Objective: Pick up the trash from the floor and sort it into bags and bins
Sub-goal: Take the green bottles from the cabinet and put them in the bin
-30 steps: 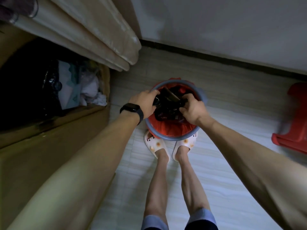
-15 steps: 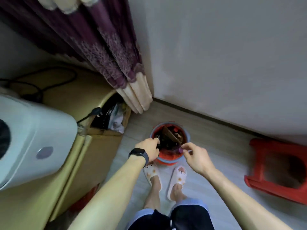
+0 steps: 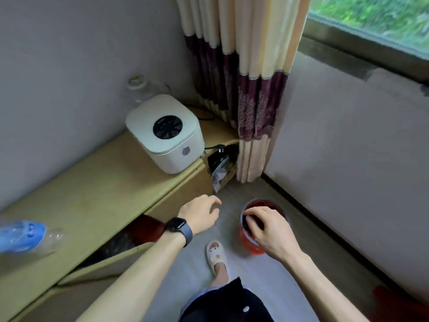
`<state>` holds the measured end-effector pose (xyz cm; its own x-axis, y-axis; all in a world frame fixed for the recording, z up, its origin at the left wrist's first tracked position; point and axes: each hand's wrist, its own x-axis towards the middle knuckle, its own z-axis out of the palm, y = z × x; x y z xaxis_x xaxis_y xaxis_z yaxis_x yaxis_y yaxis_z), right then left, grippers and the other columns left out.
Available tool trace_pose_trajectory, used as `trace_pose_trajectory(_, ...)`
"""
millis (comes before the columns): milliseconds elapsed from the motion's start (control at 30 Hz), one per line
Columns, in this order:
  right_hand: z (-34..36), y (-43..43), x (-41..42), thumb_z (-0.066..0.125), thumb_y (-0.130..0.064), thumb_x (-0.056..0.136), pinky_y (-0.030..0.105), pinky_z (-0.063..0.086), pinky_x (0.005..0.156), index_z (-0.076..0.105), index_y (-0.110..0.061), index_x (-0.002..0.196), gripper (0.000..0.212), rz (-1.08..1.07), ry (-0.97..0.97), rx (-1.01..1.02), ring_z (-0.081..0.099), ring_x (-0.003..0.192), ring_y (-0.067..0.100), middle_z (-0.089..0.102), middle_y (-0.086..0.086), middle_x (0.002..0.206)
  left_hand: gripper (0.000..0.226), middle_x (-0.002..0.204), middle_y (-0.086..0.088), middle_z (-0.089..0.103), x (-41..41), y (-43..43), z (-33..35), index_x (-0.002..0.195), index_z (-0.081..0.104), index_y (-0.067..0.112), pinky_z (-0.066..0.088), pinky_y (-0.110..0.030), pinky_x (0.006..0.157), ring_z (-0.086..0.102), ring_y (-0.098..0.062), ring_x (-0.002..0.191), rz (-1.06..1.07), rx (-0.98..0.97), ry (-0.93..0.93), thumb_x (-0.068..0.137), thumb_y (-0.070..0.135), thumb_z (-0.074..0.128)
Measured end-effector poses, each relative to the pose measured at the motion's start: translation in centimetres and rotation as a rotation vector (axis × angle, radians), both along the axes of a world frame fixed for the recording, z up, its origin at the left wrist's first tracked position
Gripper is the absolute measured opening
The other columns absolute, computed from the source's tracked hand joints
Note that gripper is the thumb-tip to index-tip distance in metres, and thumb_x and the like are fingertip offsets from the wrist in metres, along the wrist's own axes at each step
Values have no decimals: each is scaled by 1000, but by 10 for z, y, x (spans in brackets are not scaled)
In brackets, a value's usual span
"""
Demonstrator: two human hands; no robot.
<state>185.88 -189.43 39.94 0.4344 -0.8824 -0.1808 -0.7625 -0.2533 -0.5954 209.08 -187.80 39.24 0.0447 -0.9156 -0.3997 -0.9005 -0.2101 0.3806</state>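
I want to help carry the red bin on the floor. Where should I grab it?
Probably the grey rim, reaching down from above: the bin stands upright, open at the top, and the right hand covers its near side, so take the far side.

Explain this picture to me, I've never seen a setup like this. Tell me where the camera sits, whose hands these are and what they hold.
There is no machine here. A person wears one wide-angle camera on the head, so you look down along their own arms. The left hand, with a watch at the wrist, hangs above the floor with loose fingers and holds nothing. The right hand reaches into a small bin with a red liner, which stands on the floor. Its fingers curl onto the dark contents, but the picture does not show whether they grip anything. One slipper shows beside the bin. On the low bench at the left are a white cooker and a blurred plastic bottle with a blue label. A curtain hangs in the corner.
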Motion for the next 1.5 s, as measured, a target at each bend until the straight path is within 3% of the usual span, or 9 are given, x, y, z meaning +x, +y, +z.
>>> trace_pose_trajectory(433, 89, 73, 222, 55, -40, 93, 26, 48, 83, 61, -40, 114, 22, 579, -130, -130, 59, 102, 11, 62, -22, 111, 23, 99, 26, 62, 203, 231, 65, 106, 61, 42, 49, -23, 72, 61, -3, 91, 791, -130, -72, 86, 38, 49)
trace_pose_trajectory(533, 97, 95, 292, 56, -44, 95, 24, 47, 82, 61, -42, 117, 22, 665, -149, -114, 58, 106, 7, 59, -25, 110, 24, 106, 26, 62, 255, 284, 63, 106, 62, 40, 42, -22, 68, 60, -4, 96, 923, -109, -91, 86, 36, 50)
trace_pose_trajectory(667, 99, 132, 401, 61, -41, 93, 22, 43, 80, 60, -38, 124, 31, 752, -177, -135, 59, 105, 11, 58, -21, 106, 30, 116, 19, 61, 337, 344, 42, 116, 61, 38, 47, -23, 79, 59, -8, 107, 1034, -58, -85, 89, 34, 49)
trace_pose_trajectory(867, 96, 176, 538, 61, -49, 92, 28, 46, 92, 43, -28, 144, 59, 749, -201, -144, 56, 116, 16, 53, -8, 133, 36, 132, 7, 54, 440, 383, -15, 130, 53, 35, 47, -30, 95, 51, -15, 123, 998, 58, -38, 94, 34, 48)
trace_pose_trajectory(1000, 91, 186, 602, 49, -58, 93, 27, 37, 103, 35, -27, 149, 66, 685, -219, -159, 43, 123, 16, 46, -7, 142, 48, 148, 2, 39, 488, 378, -58, 144, 39, 30, 39, -35, 106, 40, -22, 134, 901, 147, -18, 97, 32, 46)
trace_pose_trajectory(1200, 60, 192, 626, 47, -57, 92, 28, 43, 86, 45, -38, 134, 47, 664, -118, -92, 53, 100, 20, 60, -17, 115, 67, 164, -2, 4, 501, 361, -117, 155, 15, 30, 23, -38, 118, 11, -26, 150, 823, 251, 17, 97, 36, 47)
trace_pose_trajectory(1367, 59, 185, 614, 51, -55, 95, 32, 47, 77, 43, -38, 135, 45, 594, -163, -69, 52, 98, 15, 61, -19, 116, 80, 161, -1, -23, 477, 362, -138, 155, -2, 34, 19, -50, 118, -11, -30, 150, 811, 382, 53, 95, 32, 50)
trace_pose_trajectory(1433, 61, 173, 600, 51, -51, 96, 33, 48, 76, 42, -37, 136, 43, 516, -204, -32, 57, 96, 17, 62, -17, 115, 78, 162, -4, -18, 480, 356, -134, 156, 0, 30, 21, -48, 118, -6, -31, 150, 803, 404, 38, 95, 32, 49)
trace_pose_trajectory(1500, 61, 157, 570, 50, -49, 96, 29, 47, 75, 42, -39, 137, 43, 410, -219, 23, 62, 91, 13, 63, -19, 117, 69, 163, -8, 5, 481, 342, -120, 155, 14, 24, 28, -44, 115, 15, -31, 148, 773, 402, 36, 95, 32, 47)
